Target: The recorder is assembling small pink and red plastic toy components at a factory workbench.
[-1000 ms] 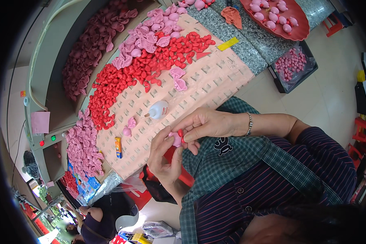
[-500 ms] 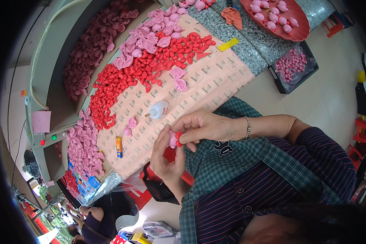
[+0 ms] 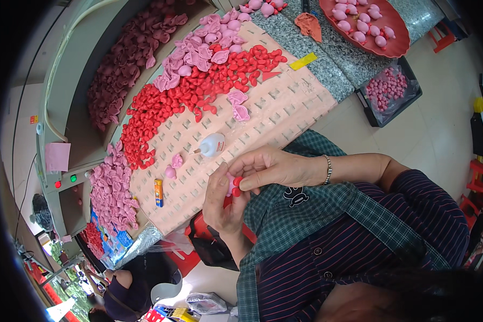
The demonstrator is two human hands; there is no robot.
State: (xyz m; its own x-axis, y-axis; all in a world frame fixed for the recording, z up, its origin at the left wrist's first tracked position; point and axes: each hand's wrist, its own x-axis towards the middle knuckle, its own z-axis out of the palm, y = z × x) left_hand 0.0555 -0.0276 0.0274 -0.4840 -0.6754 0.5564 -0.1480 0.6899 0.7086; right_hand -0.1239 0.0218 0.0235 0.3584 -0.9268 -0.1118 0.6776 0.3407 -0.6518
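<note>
The pink-and-red moulded piece (image 3: 232,185) has been turned, pinched by left hand (image 3: 220,211) and right hand (image 3: 278,168); probably light, rubbery, best held sideways.

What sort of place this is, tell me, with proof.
Likely a small assembly workshop: heaps of loose red pieces and pink pieces, a squeeze bottle, and a red tray holding pink-and-red pieces.

The left hand (image 3: 224,203) is cupped, fingers (image 3: 214,188) curled toward the thumb (image 3: 240,204); the right hand (image 3: 273,167), elbow (image 3: 398,173) bent and wrist (image 3: 317,169) nearly straight, pinches with thumb and fingers just beside the left.
</note>
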